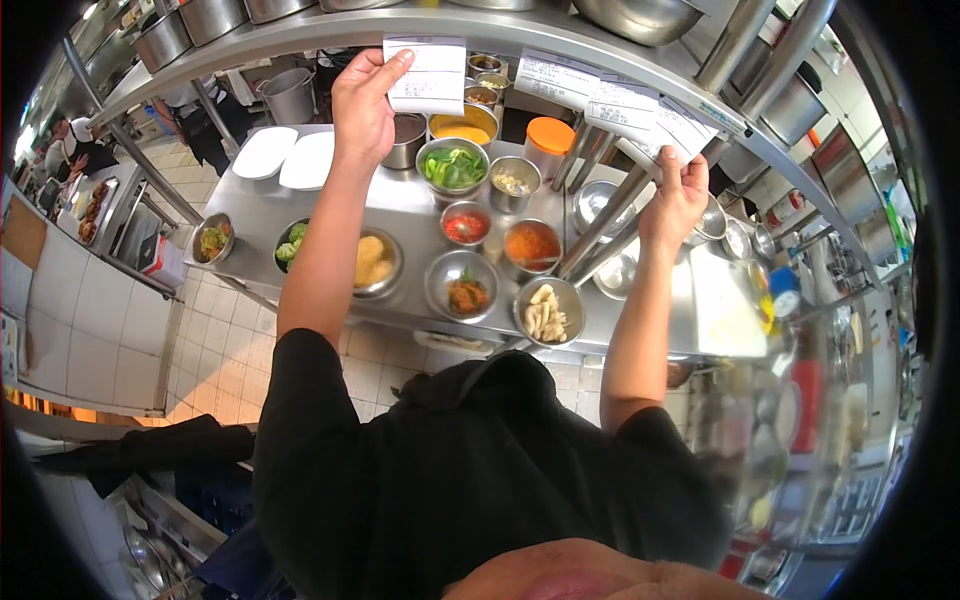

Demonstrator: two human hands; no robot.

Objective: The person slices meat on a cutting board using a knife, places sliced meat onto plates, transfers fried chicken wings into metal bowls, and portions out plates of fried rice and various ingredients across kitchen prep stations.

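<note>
My left hand [364, 108] is raised at the steel overhead shelf [520, 32], pinching a printed order ticket [428, 88] with the thumb in front of it. Higher than the counter on the other side, my right hand [674, 200] grips the lower edge of another order ticket [684, 128]. That slip hangs from the shelf edge and overlaps a second ticket [622, 104]. A third ticket [556, 78] hangs left of those two. Print shows on the slips but is too small to read.
The steel counter [400, 215] below bears bowls of greens [452, 168], red chopped food [466, 228] and pale strips [546, 314]. White plates [265, 152] sit at left, a white cutting board [728, 305] at right. Metal posts [620, 222] rise near my right arm. Other people [75, 150] stand far left.
</note>
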